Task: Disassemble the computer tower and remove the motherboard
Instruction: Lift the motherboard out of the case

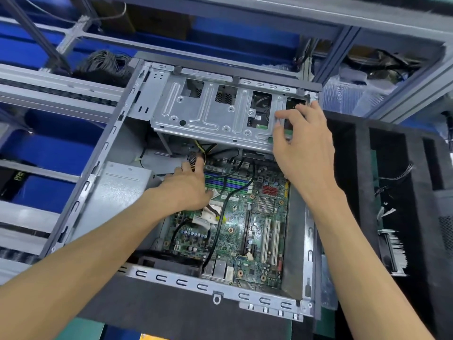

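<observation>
Green circuit board fills the floor of the open computer tower point(137, 273), which lies on its side on a dark foam mat point(171, 312) with its open face up; the motherboard point(245, 231) sits flat in the lower right half of the case, its long axis running roughly from 12 to 6 o'clock, the rear ports toward 6 and the memory slots toward 12. The left hand point(188, 190) reaches in from 7 o'clock and lies over the board's upper left part, fingers stretched toward the bundle of yellow and black power cables point(199, 149) at the board's 12 o'clock edge; the fingertips touch or nearly touch the connector there, but I cannot tell whether they pinch it. The right hand point(301, 148) comes in from 5 o'clock and holds the right end of the grey metal drive cage point(208, 111), thumb under its near lip and fingers curled over the top by the cut-out. That cage spans the case from 9 to 3 o'clock and overhangs the board's top edge, so the board lies toward 6 o'clock of both hands and partly beneath the cage. Black cables point(221, 204) still cross the board from 12 toward 7 o'clock. By my reading, the left hand is the nearer one for freeing the power plug, and the board cannot lift out until cage and cables are clear. A finned heatsink point(394, 251) lies on foam at 3 o'clock, well apart.
</observation>
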### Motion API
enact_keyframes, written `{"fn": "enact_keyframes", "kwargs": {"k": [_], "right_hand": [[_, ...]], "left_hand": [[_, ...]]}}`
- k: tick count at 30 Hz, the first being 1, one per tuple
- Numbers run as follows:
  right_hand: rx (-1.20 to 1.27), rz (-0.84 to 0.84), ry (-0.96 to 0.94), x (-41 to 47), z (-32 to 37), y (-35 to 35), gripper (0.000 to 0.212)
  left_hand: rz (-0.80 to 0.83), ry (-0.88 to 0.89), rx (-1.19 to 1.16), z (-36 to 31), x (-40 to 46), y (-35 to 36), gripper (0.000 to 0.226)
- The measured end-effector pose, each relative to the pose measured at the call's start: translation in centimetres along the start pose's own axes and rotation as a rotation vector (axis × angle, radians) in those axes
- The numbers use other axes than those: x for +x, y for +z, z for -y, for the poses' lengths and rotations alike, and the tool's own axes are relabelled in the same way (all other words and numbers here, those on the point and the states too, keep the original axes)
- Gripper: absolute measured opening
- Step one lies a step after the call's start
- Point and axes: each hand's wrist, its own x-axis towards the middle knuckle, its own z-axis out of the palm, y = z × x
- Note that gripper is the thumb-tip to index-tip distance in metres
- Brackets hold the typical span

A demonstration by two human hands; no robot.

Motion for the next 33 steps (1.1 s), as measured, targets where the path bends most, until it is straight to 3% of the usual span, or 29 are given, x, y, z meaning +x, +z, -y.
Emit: {"fn": "enact_keyframes", "kwargs": {"k": [4, 8, 13, 18, 21, 24, 27, 29, 33], "right_hand": [[-0.008, 0.001, 0.007, 0.1, 0.0, 0.0, 0.031], [-0.008, 0.004, 0.008, 0.1, 0.0, 0.0, 0.032], [-0.003, 0.001, 0.011, 0.1, -0.1, -0.1, 0.032], [0.004, 0.000, 0.017, 0.1, 0.0, -0.1, 0.032], [0.005, -0.005, 0.018, 0.2, -0.1, -0.1, 0.032], [0.000, -0.010, 0.012, 0.2, -0.1, 0.0, 0.031], [-0.007, -0.011, 0.008, 0.1, -0.1, 0.1, 0.031], [-0.009, -0.015, 0.003, 0.2, -0.1, 0.1, 0.031], [0.007, -0.029, 0.000, 0.2, -0.3, 0.1, 0.030]], "left_hand": [[-0.155, 0.034, -0.048, 0.0, -0.1, -0.2, 0.062], [-0.178, 0.005, 0.061, -0.1, 0.0, -1.0, 0.051], [-0.187, -0.152, 0.310, 0.3, 0.9, -2.6, 0.071], [-0.133, -0.247, 0.374, 0.2, 0.5, -3.4, 0.081], [-0.304, -0.138, 0.447, -0.7, -0.7, -2.8, 0.073], [-0.541, 0.213, 0.363, -1.9, -1.7, -0.7, 0.064], [-0.419, 0.478, 0.313, -2.0, -1.2, 1.0, 0.060], [-0.327, 0.477, 0.311, -1.6, -0.4, 1.3, 0.055], [-0.347, 0.433, 0.170, -1.3, 0.6, 1.3, 0.045]]}}
